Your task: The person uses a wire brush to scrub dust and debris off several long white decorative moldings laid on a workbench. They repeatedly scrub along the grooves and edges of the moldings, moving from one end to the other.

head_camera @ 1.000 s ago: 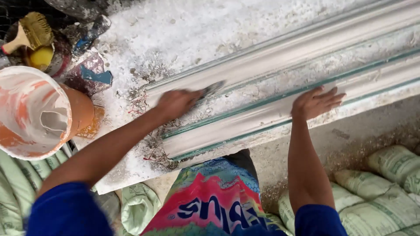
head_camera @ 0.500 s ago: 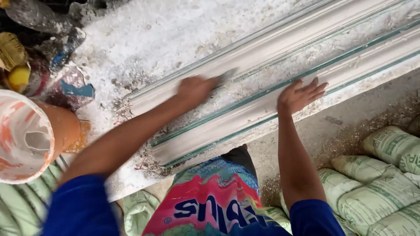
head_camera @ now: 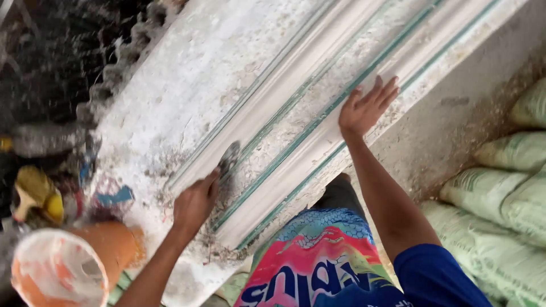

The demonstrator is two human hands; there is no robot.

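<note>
A long white plaster moulding [head_camera: 318, 96] with green-edged grooves lies slantwise on a plaster-crusted workbench [head_camera: 187, 74]. My left hand [head_camera: 195, 203] grips a small flat metal scraper [head_camera: 228, 160] whose blade rests in a groove near the moulding's near end. My right hand [head_camera: 365, 107] lies flat, fingers spread, on the moulding's outer ridge further along. It holds nothing.
An orange bucket [head_camera: 62, 264] smeared with white plaster stands at the lower left. Beside it lie a yellow-handled brush [head_camera: 34, 193] and other cluttered tools. Stacked pale green sacks [head_camera: 500, 187] fill the floor at the right.
The view has swung right and tilted. My left hand with the scraper has drawn back along the groove toward the moulding's near end. My right hand stays pressed on the moulding.
</note>
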